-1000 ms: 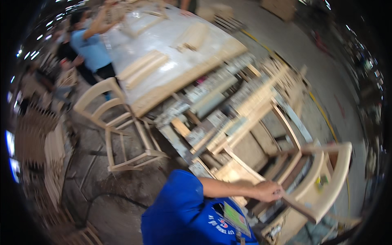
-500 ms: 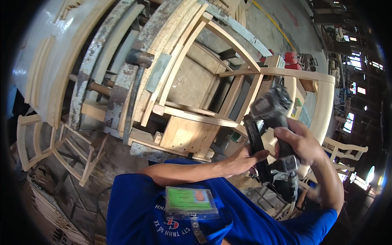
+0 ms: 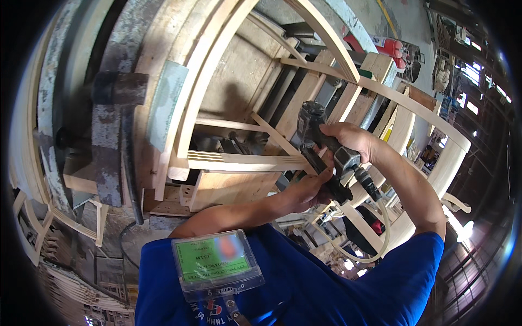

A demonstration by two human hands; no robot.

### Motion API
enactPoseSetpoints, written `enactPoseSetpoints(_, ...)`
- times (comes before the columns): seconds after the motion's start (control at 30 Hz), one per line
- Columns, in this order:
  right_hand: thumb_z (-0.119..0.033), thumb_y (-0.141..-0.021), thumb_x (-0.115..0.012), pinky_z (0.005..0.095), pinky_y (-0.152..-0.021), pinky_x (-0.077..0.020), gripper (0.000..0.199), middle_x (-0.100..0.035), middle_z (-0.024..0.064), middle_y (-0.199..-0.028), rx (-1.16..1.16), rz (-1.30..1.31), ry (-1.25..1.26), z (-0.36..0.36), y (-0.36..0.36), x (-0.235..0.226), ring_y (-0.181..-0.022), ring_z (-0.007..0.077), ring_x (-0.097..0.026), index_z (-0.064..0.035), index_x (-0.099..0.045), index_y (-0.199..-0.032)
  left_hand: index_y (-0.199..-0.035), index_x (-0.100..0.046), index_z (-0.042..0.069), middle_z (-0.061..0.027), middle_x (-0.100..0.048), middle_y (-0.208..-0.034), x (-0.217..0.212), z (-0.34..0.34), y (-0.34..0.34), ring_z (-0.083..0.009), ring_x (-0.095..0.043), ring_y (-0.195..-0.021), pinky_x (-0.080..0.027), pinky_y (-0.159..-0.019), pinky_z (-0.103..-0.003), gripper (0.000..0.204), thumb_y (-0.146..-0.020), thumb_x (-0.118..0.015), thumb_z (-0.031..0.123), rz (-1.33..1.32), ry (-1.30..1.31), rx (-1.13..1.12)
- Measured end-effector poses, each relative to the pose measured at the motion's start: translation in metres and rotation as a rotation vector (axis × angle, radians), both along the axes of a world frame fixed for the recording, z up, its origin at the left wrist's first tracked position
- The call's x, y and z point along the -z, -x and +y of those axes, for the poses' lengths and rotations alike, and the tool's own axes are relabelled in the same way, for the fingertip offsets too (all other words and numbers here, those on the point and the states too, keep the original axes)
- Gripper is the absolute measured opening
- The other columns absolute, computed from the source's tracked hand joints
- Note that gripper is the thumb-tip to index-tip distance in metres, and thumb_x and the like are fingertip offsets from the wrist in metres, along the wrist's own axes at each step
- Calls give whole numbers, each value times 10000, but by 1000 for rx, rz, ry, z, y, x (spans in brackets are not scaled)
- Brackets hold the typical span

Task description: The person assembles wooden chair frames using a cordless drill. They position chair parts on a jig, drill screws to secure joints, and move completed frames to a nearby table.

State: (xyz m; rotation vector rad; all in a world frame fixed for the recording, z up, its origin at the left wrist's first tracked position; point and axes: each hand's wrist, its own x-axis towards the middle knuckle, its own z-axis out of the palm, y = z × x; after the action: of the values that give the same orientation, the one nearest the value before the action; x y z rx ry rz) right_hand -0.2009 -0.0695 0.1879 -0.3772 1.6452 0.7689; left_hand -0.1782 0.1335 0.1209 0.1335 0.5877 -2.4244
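My right hand (image 3: 352,140) is wrapped round the handle of a black and grey air nail gun (image 3: 311,120). A pale hose (image 3: 387,225) runs from the handle's end down past my right arm. My left hand (image 3: 316,189) closes on the gun's long magazine, its fingers partly hidden. The gun is tilted over the near right corner of a pale wooden chair frame (image 3: 244,162); I cannot tell whether its nose touches the wood. The frame rests on a bench among curved and straight rails.
A hammer (image 3: 119,88) lies on the paint-worn metal clamp bars at left. Red fire extinguishers (image 3: 387,48) stand on the floor beyond the bench. A smooth curved wooden piece (image 3: 450,146) is at right. More chair frames (image 3: 76,220) stand at lower left.
The nail gun has moved left, closer to the chair frame's near corner, with both hands still on it. My view has shifted, so the frame and hammer appear larger and further left.
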Motion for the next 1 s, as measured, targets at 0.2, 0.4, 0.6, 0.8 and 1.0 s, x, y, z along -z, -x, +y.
enactPoseSetpoints(0.2,-408,-1119,-416,295,-455,-562,518,-633,62,-623,-173,7,-42,-9,0,13,-488,147,-648,41,-664,-1050,-1126,-647,79,-41,-735,-962,7,-2,11,-82,-643,-732,-534,-661,-243,461,-1080,-501,513,92,-76,-21)
enactPoseSetpoints(0.4,-408,-1106,-444,302,-437,-563,521,-632,70,-622,-114,57,-80,-12,8,16,-479,154,-650,65,-649,-1032,-1110,-658,61,-49,-719,-919,4,-5,12,-87,-625,-718,-533,-657,-252,464,-1078,-516,502,91,-97,-16)
enactPoseSetpoints(0.6,-379,-1104,-462,301,-431,-560,489,-641,73,-638,-134,27,-43,-12,3,12,-481,150,-644,62,-650,-1010,-1061,-695,65,-45,-745,-886,5,-3,20,-99,-660,-677,-552,-602,-255,491,-1065,-526,526,97,-101,-25)
enactPoseSetpoints(0.8,-371,-1102,-476,299,-449,-569,473,-644,78,-650,-90,86,-50,-12,5,2,-481,147,-639,60,-650,-1013,-1068,-698,59,-46,-738,-879,-12,-5,14,-106,-655,-701,-531,-612,-260,502,-1060,-535,533,70,-102,-5)
enactPoseSetpoints(1.0,-393,-1096,-487,303,-459,-563,477,-652,70,-674,-157,20,-2,-10,10,2,-505,146,-639,47,-652,-1017,-1070,-678,56,-47,-716,-880,-12,-2,15,-113,-653,-744,-536,-651,-273,505,-1061,-530,539,94,-84,-30)
